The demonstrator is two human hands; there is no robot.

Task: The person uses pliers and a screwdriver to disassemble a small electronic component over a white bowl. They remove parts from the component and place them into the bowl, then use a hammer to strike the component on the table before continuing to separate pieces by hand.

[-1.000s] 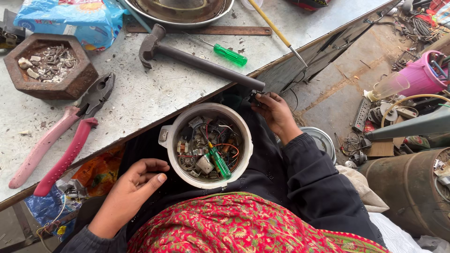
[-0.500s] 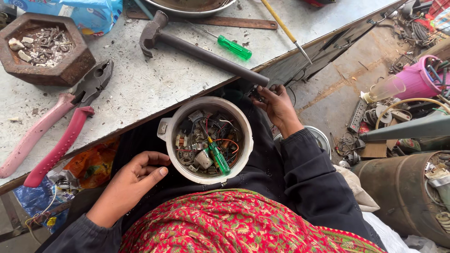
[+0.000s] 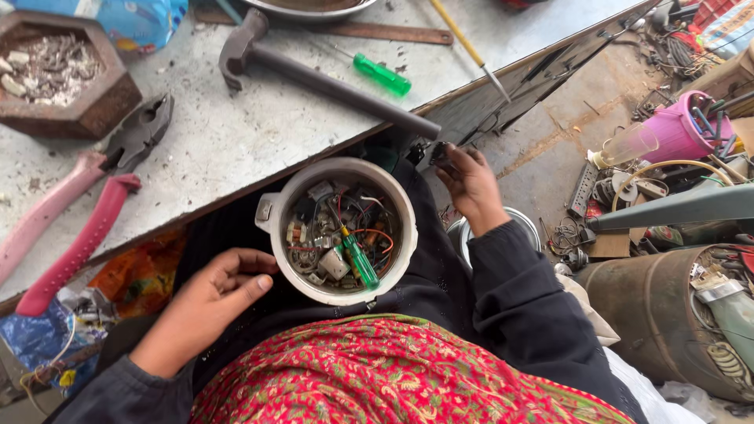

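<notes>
Hands first, head view. Left hand (image 3: 206, 302) rests on the lap, fingers curled loosely, empty, its fingertips just touching the outer wall of the white pot (image 3: 408, 235). Right hand (image 3: 470, 182) is up at the bench edge, fingers pinched together on a small dark part (image 3: 440, 149), too small to identify, right beside the butt of the hammer handle (image 3: 338, 86).

Pot sits in the lap between both hands, against the bench edge (image 3: 196, 200). Contents: loose wires, small electronic scrap, and a green-handled screwdriver (image 3: 357, 259) lying across the heap.

On the bench: pink-handled pliers (image 3: 78, 212), jaws apart; a second green screwdriver (image 3: 373, 72); a hexagonal tray of metal bits (image 3: 59, 86).

Judgement: sorting step, one piece out of the pot and held at the bench. Next move calls for a firm pinch on the part, the left hand steadying the pot so it does not tip off the lap.
</notes>
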